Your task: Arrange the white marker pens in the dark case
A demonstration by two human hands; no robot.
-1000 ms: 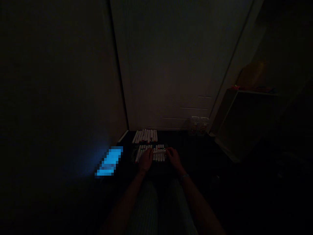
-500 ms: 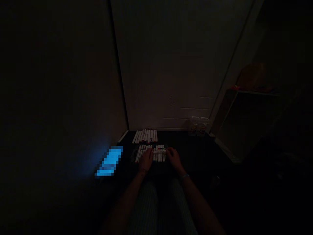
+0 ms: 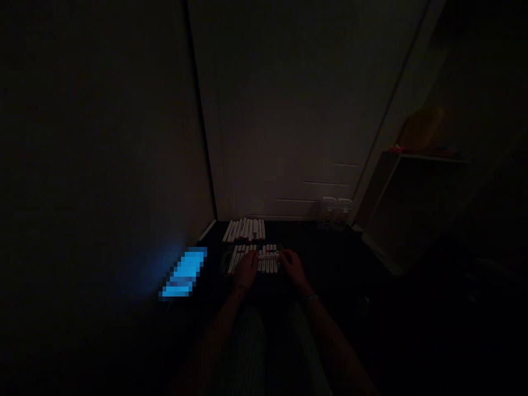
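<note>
The room is very dark. Two rows of white markers lie on the dark floor: a far row near the door and a near row in front of my knees. My left hand rests on the left part of the near row, fingers curled. My right hand is at the row's right end. Between the two hands one marker lies crosswise, and both hands' fingertips seem to pinch its ends. The darkness hides the fingers' details.
A glowing blue screen lies on the floor to the left. A white door stands ahead, two small bottles at its foot. A low cabinet with a yellow thing on top is at the right.
Both hands stay on the near row with the crosswise marker between them. The view has shifted slightly; nothing else has visibly moved.
</note>
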